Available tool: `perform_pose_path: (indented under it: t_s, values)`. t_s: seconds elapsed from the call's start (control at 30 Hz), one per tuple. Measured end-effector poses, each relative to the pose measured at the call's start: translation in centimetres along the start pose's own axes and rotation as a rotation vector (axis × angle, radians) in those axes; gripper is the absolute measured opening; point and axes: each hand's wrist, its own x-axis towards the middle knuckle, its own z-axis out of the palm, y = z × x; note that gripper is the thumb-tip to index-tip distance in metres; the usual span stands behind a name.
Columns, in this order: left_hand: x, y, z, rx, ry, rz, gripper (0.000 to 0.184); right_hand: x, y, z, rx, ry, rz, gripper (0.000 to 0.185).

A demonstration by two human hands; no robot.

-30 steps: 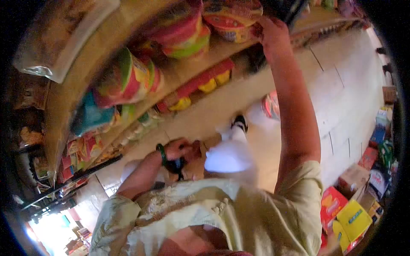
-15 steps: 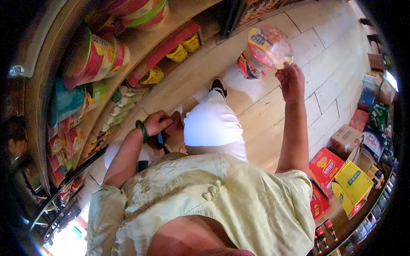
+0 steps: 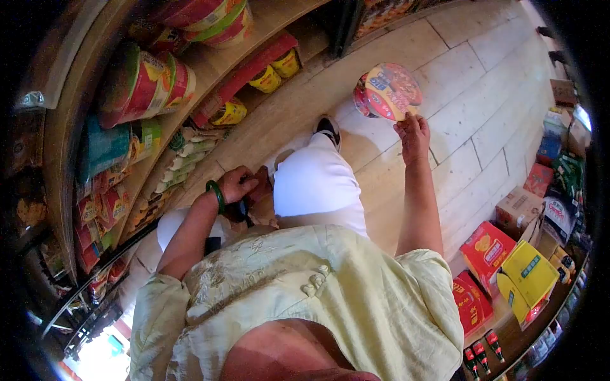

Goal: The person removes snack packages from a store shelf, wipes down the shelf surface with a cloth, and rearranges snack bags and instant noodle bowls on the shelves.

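Note:
My right hand [image 3: 414, 136] pinches the near rim of a round instant noodle tub [image 3: 395, 92], its printed lid tilted toward me. The red side of a second noodle tub [image 3: 362, 98] shows behind it, low over the floor; whether the two touch I cannot tell. My left hand [image 3: 238, 184], with a green bangle [image 3: 215, 195] on the wrist, is down between my knees with its fingers curled. Against those fingers is a reddish-brown thing [image 3: 261, 185] that I cannot make out.
Shelves on the left hold large noodle tubs [image 3: 140, 86] and yellow cups [image 3: 265, 79]. Pale tiles [image 3: 457, 70] cover the floor ahead. On the right stand red boxes [image 3: 486, 247], a yellow box [image 3: 527, 273], a cardboard carton [image 3: 518, 209] and small dark bottles [image 3: 483, 355].
My right hand has brought the held tub down and to the left, over the second tub, which it now mostly hides. My left hand has hardly moved.

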Motion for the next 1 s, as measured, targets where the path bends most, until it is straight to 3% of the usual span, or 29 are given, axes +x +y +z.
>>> perform_pose_path:
  t_s: [0.2,0.43,0.67,0.77,0.9,0.97,1.0]
  values:
    - [-0.6,0.5,-0.2,0.080,0.066,0.081,0.029,-1.3,-0.7,-0.4,0.087,-0.022,0.118,0.021]
    - [-1.5,0.6,-1.6,-0.091,0.198,0.160,0.026,-4.7,-0.9,-2.4,-0.015,0.143,0.044,0.018]
    - [-7.4,5.9,-4.7,-0.726,0.425,0.103,0.032,-9.1,-3.9,0.8,0.060,0.041,-0.058,0.012]
    - [-9.9,7.8,-5.8,-0.819,0.451,0.254,0.033,-11.6,-6.7,4.7,0.028,-0.066,-0.119,0.015]
    - [-11.0,8.8,-7.2,-0.596,0.538,0.340,0.031,-15.3,-9.0,10.6,0.059,-0.391,-0.176,0.013]
    - [-12.0,10.6,-7.6,0.018,0.739,0.438,0.027,-17.5,-8.8,12.7,0.022,-0.590,-0.157,0.013]
    - [-12.5,11.6,-7.5,0.025,0.749,0.439,0.027,-18.4,-8.5,13.6,0.001,-0.691,-0.157,0.013]
